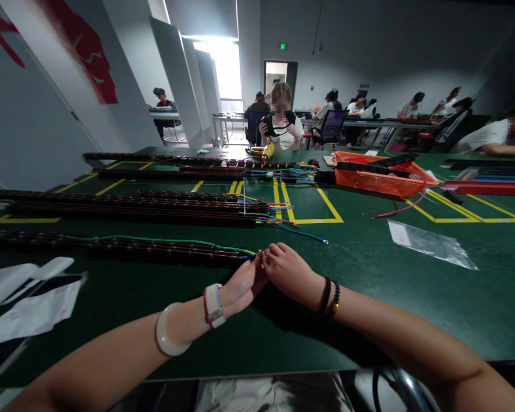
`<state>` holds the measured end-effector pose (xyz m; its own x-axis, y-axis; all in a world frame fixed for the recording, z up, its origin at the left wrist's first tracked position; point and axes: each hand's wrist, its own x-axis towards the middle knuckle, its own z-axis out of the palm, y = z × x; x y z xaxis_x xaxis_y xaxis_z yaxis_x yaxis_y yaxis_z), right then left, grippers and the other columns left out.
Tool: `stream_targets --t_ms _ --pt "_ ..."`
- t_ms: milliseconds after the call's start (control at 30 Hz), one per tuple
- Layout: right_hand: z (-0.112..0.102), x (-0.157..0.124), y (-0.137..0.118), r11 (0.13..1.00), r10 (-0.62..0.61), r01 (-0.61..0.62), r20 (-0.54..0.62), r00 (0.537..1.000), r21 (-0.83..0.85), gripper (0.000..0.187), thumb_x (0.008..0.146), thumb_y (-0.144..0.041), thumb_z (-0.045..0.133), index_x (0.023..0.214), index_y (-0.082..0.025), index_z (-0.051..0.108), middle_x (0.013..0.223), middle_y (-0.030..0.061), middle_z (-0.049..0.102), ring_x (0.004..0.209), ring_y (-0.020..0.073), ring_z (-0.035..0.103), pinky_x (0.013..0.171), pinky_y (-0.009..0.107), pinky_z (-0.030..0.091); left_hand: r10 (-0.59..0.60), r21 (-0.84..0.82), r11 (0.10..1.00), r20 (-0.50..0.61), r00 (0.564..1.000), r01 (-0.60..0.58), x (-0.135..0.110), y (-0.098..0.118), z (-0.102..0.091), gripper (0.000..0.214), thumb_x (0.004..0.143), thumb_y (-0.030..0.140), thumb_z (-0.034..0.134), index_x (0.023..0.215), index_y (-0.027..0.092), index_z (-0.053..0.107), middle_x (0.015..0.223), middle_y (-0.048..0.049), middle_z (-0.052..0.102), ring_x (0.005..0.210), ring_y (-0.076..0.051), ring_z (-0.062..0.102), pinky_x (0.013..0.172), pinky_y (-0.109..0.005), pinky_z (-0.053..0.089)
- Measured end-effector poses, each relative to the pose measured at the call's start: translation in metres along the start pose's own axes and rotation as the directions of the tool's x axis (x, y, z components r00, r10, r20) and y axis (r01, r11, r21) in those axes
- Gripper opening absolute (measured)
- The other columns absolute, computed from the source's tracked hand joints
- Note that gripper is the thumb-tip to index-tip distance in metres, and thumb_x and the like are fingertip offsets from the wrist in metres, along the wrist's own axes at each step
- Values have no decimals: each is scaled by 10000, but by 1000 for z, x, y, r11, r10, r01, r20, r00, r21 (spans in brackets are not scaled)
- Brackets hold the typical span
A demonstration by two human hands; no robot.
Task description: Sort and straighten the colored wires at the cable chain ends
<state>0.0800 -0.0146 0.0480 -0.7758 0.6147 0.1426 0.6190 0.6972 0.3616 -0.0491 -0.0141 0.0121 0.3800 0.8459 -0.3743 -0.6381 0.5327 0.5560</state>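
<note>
A long black wire harness (146, 250) lies across the near left of the green table, with a green wire (154, 238) along its top. Its wires run into my fingers at the right end, where a bit of blue shows. My left hand (243, 281) is closed in a pinch on these wires. Against its fingertips, my right hand (290, 273) is closed too, its fingers curled at the same spot. The wire ends themselves are hidden between the fingers. Just beyond my hands, a blue wire (302, 232) with a ring terminal (325, 241) sticks out from another harness bundle (197, 209).
An orange basket (377, 186) stands at the back right, near a clear plastic bag (431, 245). White paper sheets (34, 312) lie at the left. More harnesses (167, 171) and a yellow tool (267, 151) are farther back. A person (281, 123) sits across the table, holding something black.
</note>
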Motion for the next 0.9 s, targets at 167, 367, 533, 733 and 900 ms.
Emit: stream_targets --t_ms 167,367,533,733,900 --pt "-21 -4 12 986 144 -146 21 989 81 141 863 -218 501 926 -146 605 934 122 609 875 234 512 731 333 361 32 46 998 39 999 -34 -1 0 0 141 860 174 556 741 127 616 723 -12 647 636 -84 597 682 -215 485" --pt "-16 -5 4 980 171 -181 111 979 86 159 846 -133 486 951 -129 605 909 124 625 838 225 538 700 326 357 31 82 996 -29 999 -28 1 0 0 164 876 211 535 762 134 625 764 -30 675 674 -103 624 707 -237 490" --pt "-9 -3 -3 978 195 -202 120 973 49 205 857 -106 449 985 -99 609 934 143 624 846 231 531 695 334 356 20 105 994 -55 998 -14 -1 1 5 201 890 219 506 751 134 623 755 -39 679 699 -115 634 786 -268 497" --pt "-5 -3 -10 964 263 -266 100 960 18 223 863 -86 434 958 -89 636 925 149 625 846 234 518 698 349 352 29 131 991 -59 998 -22 0 1 6 189 888 221 511 774 128 628 792 -47 689 760 -120 644 821 -256 493" --pt "-1 -3 -13 948 315 -318 104 943 16 209 851 -77 452 924 -97 647 919 141 626 838 227 521 682 341 358 44 127 991 -50 998 -37 1 0 4 208 896 216 495 763 128 630 782 -48 694 759 -123 643 842 -267 487"
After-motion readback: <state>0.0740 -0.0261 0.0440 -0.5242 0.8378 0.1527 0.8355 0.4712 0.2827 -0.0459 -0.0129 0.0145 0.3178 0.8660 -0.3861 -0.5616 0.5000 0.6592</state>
